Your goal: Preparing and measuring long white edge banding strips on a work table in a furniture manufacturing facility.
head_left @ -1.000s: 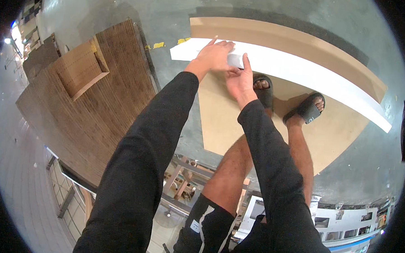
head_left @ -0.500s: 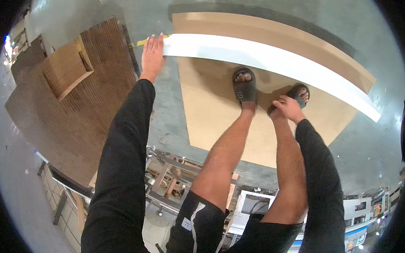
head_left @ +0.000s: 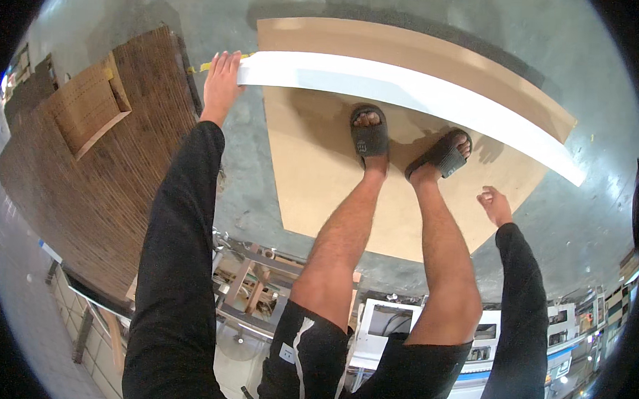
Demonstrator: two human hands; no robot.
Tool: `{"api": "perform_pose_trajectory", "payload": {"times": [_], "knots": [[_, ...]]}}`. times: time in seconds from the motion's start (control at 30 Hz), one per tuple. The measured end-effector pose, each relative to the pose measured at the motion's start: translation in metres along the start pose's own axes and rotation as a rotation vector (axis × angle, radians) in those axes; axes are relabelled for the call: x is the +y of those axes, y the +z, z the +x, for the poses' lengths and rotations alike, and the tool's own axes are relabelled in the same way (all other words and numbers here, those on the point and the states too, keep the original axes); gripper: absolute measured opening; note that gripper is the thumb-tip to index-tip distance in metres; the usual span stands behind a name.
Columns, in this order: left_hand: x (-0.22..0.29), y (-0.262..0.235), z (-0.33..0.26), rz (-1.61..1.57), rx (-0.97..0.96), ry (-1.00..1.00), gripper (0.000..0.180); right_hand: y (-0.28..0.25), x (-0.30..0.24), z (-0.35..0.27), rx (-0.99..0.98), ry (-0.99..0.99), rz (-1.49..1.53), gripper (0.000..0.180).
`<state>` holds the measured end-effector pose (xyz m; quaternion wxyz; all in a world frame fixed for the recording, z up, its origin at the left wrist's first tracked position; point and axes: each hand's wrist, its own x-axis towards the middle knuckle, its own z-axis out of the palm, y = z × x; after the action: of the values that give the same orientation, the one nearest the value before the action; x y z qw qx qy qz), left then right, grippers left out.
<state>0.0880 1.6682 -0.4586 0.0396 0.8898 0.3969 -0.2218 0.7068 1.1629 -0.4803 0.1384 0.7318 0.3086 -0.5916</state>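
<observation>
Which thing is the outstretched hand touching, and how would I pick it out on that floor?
Find the big tan board under the sandalled feet. Across its far part lies a long white strip, whose end the left hand touches. It is the only bright white piece among brown and tan panels.

Floor: grey polished concrete [head_left: 263, 190], glossy, with soft light reflections and a short yellow tape mark [head_left: 208, 66]. Left side: dark brown ribbed mat [head_left: 99, 190] lying flat, a piece of brown cardboard [head_left: 88, 104] on top. Lower frame: metal-framed workbenches [head_left: 251, 289] and white machine housings [head_left: 385, 323], brightly lit.
</observation>
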Motion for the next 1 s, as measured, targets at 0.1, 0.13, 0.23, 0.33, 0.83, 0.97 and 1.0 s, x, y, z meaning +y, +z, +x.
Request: {"api": "perform_pose_trajectory", "payload": {"times": [0.1, 0.13, 0.23, 0.33, 0.83, 0.97, 1.0], "knots": [[0.017, -0.024, -0.04, 0.007, 0.02, -0.124, 0.093, 0.011, -0.015, -0.036, 0.031, -0.01, 0.072, 0.045], [0.033, -0.028, -0.052, -0.023, 0.014, -0.192, 0.103, 0.004, -0.004, -0.054, 0.06, -0.001, 0.072, 0.044], [0.044, -0.041, -0.146, -0.139, -0.056, -0.347, 0.095, 0.0, -0.029, -0.095, 0.075, -0.122, 0.122, 0.042], [0.099, -0.073, -0.23, -0.401, -0.175, -0.451, 0.091, -0.032, -0.041, -0.168, 0.066, -0.087, 0.05, 0.035], [0.252, -0.318, -0.435, -1.285, -0.074, -0.979, 0.058, -0.153, -0.046, -0.373, -0.033, -0.311, 0.075, 0.036], [0.29, -0.343, -0.47, -1.407, 0.123, -1.107, 0.058, -0.217, -0.132, -0.389, 0.061, -0.539, 0.004, 0.036], [0.298, -0.353, -0.475, -1.422, 0.137, -1.127, 0.058, -0.234, -0.152, -0.389, 0.05, -0.565, -0.034, 0.036]]}}
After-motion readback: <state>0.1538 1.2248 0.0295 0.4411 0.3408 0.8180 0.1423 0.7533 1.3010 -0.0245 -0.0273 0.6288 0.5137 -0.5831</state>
